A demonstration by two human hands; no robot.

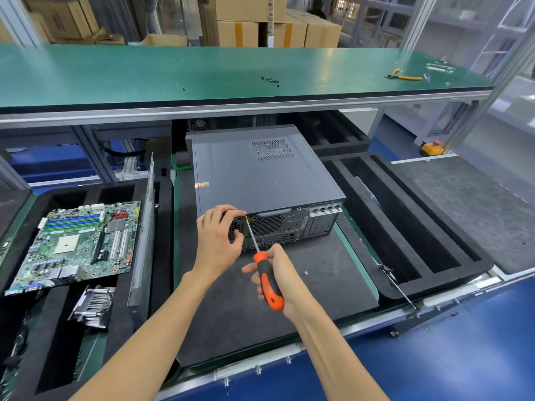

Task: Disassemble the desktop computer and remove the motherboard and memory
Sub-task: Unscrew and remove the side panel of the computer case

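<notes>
A grey desktop computer case (254, 172) lies flat on the dark mat (312, 285), its rear panel facing me and its cover closed. My right hand (278, 273) grips an orange-and-black screwdriver (267, 280). Its tip rests at the top left corner of the rear panel. My left hand (218, 240) presses against that corner, fingers curled beside the screwdriver tip. A bare green motherboard (78, 244) with memory sticks in its slots lies on the black foam tray at the left.
A metal heatsink (92, 306) lies below the motherboard, a metal side panel (143, 235) stands beside it. Black foam trays (405, 227) with long slots sit at the right. A loose screw (306, 272) lies on the mat. The green shelf (144, 73) holds several screws and yellow pliers (404, 76).
</notes>
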